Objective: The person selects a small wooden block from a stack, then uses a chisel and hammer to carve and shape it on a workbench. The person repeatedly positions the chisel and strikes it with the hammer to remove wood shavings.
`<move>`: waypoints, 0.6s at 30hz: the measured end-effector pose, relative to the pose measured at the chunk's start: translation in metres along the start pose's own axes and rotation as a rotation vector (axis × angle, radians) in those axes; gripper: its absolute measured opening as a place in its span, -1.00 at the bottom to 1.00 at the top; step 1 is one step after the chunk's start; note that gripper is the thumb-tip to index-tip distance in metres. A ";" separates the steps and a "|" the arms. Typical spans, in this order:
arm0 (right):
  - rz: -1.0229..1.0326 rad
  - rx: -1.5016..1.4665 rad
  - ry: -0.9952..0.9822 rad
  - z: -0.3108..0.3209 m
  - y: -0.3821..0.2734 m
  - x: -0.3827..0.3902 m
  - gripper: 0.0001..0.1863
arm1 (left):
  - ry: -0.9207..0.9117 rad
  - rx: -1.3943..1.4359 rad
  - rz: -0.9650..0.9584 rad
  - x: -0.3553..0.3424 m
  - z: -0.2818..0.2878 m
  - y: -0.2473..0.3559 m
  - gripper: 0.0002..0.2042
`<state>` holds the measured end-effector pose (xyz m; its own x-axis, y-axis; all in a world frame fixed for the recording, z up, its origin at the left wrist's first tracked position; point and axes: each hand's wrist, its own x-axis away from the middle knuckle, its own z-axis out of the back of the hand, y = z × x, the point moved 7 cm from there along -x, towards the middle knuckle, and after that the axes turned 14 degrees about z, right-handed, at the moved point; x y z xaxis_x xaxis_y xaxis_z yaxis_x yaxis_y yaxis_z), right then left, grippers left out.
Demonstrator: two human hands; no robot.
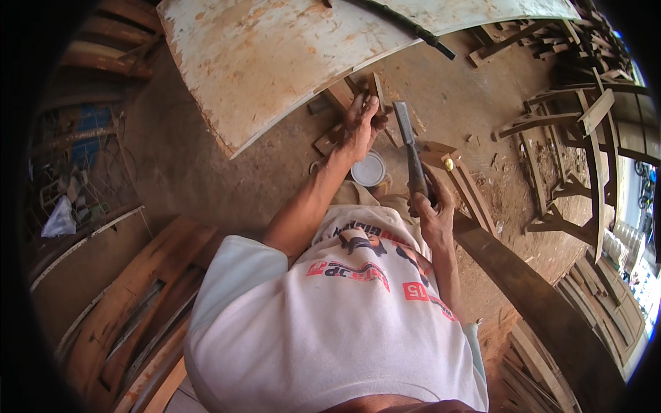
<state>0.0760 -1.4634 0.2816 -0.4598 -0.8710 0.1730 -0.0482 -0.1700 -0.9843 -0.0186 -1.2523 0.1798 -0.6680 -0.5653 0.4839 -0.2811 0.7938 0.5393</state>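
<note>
My right hand (435, 210) is closed round the handle of a chisel (406, 127). Its flat metal blade points up and away from me, apart from the wood. Ahead and a little to the left, my left hand (360, 131) grips a wooden piece (375, 89), fingers bent round it. Part of that piece is hidden by the hand. Other brown wood parts (329, 140) lie just below and beside the left hand. A round can with a pale top (368, 169) stands near my left wrist, between the two hands.
A worn white board (275, 62) spans the far side, with a dark rod (413, 27) on it. Wooden frames (592, 131) stand at right. A long plank (537, 289) runs past my right arm. Shaped timber (131, 310) lies at left. Shavings dot the floor.
</note>
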 end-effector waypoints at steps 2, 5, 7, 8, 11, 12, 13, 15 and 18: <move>-0.014 0.051 -0.023 -0.006 -0.005 -0.004 -0.33 | -0.044 -0.016 -0.037 -0.001 -0.003 -0.001 -0.60; -0.015 0.070 -0.036 -0.009 -0.011 -0.007 -0.33 | -0.141 -0.093 -0.120 0.009 -0.021 0.004 -0.46; -0.036 0.083 -0.042 -0.008 -0.011 -0.006 -0.34 | -0.098 -0.240 -0.175 0.010 -0.018 0.007 -0.51; -0.058 0.101 -0.049 -0.007 -0.010 -0.006 -0.34 | -0.074 -0.311 -0.203 0.011 -0.015 0.009 -0.54; -0.043 0.080 -0.055 -0.007 -0.012 -0.008 -0.35 | -0.064 -0.363 -0.180 0.009 -0.006 0.004 -0.56; -0.024 0.061 -0.054 -0.007 -0.013 -0.010 -0.35 | -0.082 -0.244 -0.139 0.007 -0.001 0.002 -0.56; -0.043 0.076 -0.066 -0.007 -0.011 -0.011 -0.35 | -0.102 -0.124 -0.098 0.006 0.000 0.001 -0.56; -0.081 0.106 -0.089 -0.006 -0.008 -0.013 -0.36 | -0.111 0.010 -0.056 0.003 0.003 -0.001 -0.55; -0.059 0.155 -0.068 -0.003 -0.006 -0.014 -0.35 | -0.051 0.024 -0.088 0.004 0.007 -0.003 -0.49</move>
<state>0.0803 -1.4491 0.2852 -0.3985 -0.8860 0.2372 0.0667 -0.2859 -0.9559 -0.0249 -1.2549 0.1755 -0.6740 -0.6212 0.3997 -0.3560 0.7472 0.5612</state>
